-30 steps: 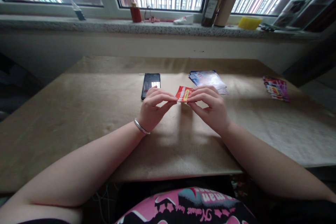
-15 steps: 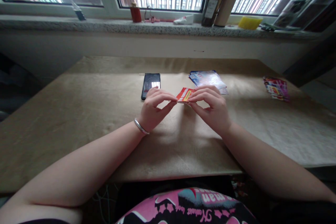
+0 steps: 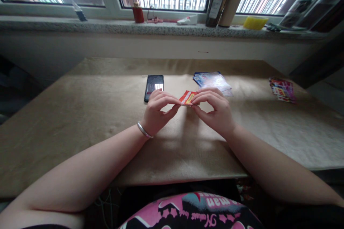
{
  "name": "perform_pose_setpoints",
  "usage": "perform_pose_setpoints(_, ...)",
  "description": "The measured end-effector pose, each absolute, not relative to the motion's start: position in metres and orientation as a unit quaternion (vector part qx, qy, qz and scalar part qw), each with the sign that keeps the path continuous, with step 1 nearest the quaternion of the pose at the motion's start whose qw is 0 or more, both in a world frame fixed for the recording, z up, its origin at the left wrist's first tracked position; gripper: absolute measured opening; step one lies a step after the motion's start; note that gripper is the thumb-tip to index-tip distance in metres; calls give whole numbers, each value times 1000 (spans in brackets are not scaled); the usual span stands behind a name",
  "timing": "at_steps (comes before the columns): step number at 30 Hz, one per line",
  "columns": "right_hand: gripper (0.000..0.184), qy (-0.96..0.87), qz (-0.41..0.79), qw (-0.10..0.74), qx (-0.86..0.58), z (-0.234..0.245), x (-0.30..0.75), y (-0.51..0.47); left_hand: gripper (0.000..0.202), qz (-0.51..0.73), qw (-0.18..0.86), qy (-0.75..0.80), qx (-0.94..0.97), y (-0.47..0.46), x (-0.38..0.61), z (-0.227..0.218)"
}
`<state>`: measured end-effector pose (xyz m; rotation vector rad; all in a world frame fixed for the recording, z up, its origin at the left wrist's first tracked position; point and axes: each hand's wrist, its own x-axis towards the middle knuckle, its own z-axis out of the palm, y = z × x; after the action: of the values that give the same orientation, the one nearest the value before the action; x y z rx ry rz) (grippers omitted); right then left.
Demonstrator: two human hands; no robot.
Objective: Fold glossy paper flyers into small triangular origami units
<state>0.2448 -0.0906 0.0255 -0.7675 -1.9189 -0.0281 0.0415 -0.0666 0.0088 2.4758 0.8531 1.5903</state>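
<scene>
A small red and yellow paper packet (image 3: 187,97) is held just above the brown table (image 3: 80,114), pinched at its two ends. My left hand (image 3: 157,111), with a silver bracelet on its wrist, pinches the packet's left end between thumb and fingers. My right hand (image 3: 215,109) pinches the right end the same way. The packet lies nearly flat, its printed face tilted up and away from me.
A black phone (image 3: 154,86) lies just behind my left hand. A stack of blue-white packets (image 3: 212,80) lies behind my right hand, and a pink packet (image 3: 282,89) at the far right. The windowsill (image 3: 107,25) holds a red cup (image 3: 138,13), a dark jar (image 3: 216,5) and a yellow item (image 3: 255,23).
The packet has tipped from facing me to lying flatter between my fingers. Both hands stay in nearly the same place.
</scene>
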Motion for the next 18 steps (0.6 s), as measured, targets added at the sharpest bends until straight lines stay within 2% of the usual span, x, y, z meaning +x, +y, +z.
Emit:
perform_pose_setpoints(10,9,-812,-8,490,-317,26,240,-93,6,478,-12,282,832,-67,44,9)
perform_pose_setpoints(18,8,-814,17,484,-321,26,242,-93,8,490,1,273,828,-66,44,9)
